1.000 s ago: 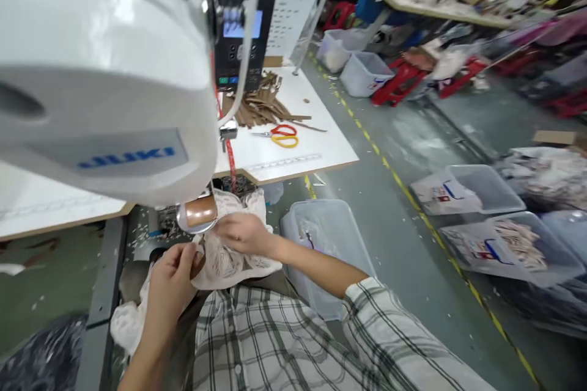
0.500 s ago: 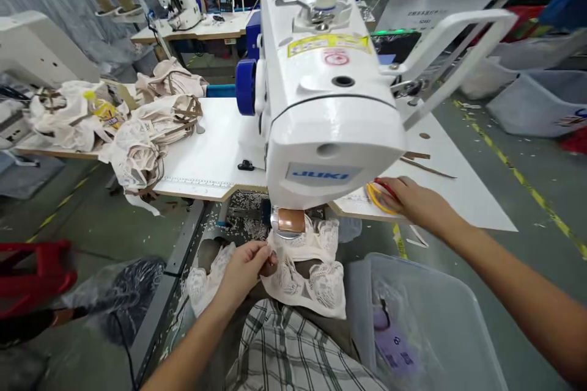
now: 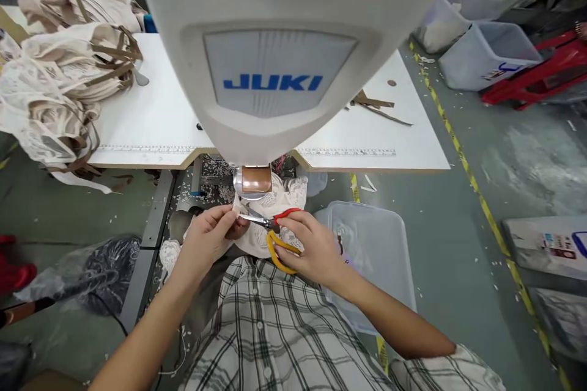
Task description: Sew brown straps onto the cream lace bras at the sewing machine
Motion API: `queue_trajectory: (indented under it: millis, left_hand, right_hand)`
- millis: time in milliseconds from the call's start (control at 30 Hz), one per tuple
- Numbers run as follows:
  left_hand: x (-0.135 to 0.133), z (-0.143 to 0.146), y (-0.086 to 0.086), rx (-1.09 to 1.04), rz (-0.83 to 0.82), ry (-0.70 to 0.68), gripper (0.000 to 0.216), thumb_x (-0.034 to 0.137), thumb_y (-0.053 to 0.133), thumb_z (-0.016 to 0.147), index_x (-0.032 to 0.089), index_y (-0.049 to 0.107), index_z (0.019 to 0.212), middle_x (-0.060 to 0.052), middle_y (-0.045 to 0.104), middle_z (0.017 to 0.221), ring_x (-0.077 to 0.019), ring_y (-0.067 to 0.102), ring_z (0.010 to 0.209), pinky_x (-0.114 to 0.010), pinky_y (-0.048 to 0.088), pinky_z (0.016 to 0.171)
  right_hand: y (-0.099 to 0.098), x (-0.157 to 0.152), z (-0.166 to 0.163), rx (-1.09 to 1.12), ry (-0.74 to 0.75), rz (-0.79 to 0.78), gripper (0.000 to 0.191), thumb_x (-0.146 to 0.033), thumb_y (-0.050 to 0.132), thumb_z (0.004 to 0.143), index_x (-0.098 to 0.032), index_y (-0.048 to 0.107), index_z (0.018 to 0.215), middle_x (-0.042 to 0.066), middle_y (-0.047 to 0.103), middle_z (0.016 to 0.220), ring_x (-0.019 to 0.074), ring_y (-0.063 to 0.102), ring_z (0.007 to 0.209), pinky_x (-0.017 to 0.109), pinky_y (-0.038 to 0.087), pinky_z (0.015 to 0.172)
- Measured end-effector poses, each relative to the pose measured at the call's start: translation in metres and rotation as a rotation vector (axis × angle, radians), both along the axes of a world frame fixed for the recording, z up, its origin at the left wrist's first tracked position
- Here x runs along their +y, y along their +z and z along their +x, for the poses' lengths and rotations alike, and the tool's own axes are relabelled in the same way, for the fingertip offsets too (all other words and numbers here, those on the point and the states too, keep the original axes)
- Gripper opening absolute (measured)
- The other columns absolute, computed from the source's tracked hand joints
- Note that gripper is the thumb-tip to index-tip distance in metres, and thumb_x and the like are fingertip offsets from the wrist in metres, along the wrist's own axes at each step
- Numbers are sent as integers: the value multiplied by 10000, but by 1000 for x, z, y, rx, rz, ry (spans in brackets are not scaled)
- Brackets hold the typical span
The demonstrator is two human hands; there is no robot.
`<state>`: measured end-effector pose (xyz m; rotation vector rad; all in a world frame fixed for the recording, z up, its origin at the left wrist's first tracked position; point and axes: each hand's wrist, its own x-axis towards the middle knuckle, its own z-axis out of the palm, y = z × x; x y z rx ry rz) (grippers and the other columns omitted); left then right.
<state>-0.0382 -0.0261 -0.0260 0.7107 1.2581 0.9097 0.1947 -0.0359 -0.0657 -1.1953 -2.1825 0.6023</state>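
Your left hand (image 3: 208, 238) pinches the lace garment (image 3: 280, 197) just below the machine head (image 3: 275, 116); your right hand (image 3: 321, 250) grips the scissors (image 3: 274, 225), tips beside that pinch. Keep it taut, blades off skin.

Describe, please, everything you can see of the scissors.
The scissors have one red and one yellow handle, plastic-looking, and shiny, metal-looking blades that appear parted. The right hand holds them, handles spread, above the pale lace garment. The blades point toward the left hand; their tips are close to the fabric it pinches, contact unclear.
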Motion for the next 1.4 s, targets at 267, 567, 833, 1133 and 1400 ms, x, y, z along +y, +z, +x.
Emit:
queue_trajectory:
  millis: [267, 567, 833, 1133, 1400]
  left_hand:
    - [-2, 2, 6, 149, 27, -85, 158, 291, 509, 905, 183, 609, 848, 8, 599, 803, -108, 540, 759, -216, 457, 733]
    - [1, -9, 6, 187, 28, -91, 329, 503, 572, 895, 190, 582, 793, 9, 583, 785, -116, 549, 737, -230, 473, 702]
    - [6, -10, 8, 200, -4, -112, 321, 502, 669, 820, 183, 659, 847, -5, 636, 767, -136, 619, 766, -252, 527, 738]
    - [7, -17, 6, 284, 20, -70, 299, 464, 639, 856, 174, 637, 786, -13, 639, 769, -123, 589, 727, -213, 491, 660]
    - [9, -19, 6, 300, 73, -71, 304, 467, 601, 889, 182, 632, 790, -13, 635, 763, -128, 572, 715, -226, 467, 656]
  right_hand:
    - [-2, 13, -8, 57, 128, -125, 378, -283, 651, 886, -238, 556, 1249, 81, 657, 1163, 205, 647, 1016, 335, 554, 823]
    - [-3, -3, 0, 201, 22, -279, 550, -188, 708, 698, -268, 541, 1216, 69, 631, 1141, 196, 596, 853, 325, 521, 689]
    - [-6, 8, -20, 250, 76, -247, 534, -222, 728, 724, -273, 560, 1228, 62, 641, 1166, 181, 604, 838, 317, 523, 672]
    - [-16, 12, -19, 236, 110, -260, 371, -257, 651, 878, -279, 595, 1245, 56, 694, 1149, 196, 660, 1023, 353, 544, 867]
    - [-11, 6, -11, 241, 6, -312, 492, -222, 704, 720, -256, 567, 1192, 76, 650, 1117, 216, 624, 934, 342, 541, 745]
